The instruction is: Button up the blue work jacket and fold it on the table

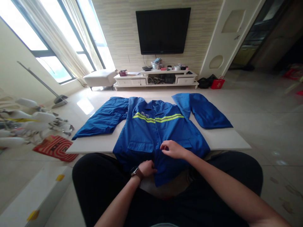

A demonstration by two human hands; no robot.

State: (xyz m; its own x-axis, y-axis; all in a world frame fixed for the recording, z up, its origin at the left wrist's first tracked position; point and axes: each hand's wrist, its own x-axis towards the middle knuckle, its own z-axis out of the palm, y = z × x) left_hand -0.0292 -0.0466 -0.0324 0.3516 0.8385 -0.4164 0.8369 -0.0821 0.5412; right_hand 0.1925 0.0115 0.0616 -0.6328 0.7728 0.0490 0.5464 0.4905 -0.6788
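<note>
A blue work jacket [151, 132] with a yellow reflective stripe lies front-up on a low white table [227, 138], sleeves spread to both sides. Its lower hem hangs over the near edge toward my lap. My left hand [147, 168], with a watch on the wrist, is closed on the jacket's front edge near the hem. My right hand [172, 149] rests a little higher on the front opening, fingers curled and pinching the cloth.
A wall TV [163, 30] hangs over a white cabinet [156, 78] at the far wall. A red mat [55, 147] and white objects [28, 121] lie at the left. A white box [35, 192] sits near left. A red bag [217, 83] stands by the pillar.
</note>
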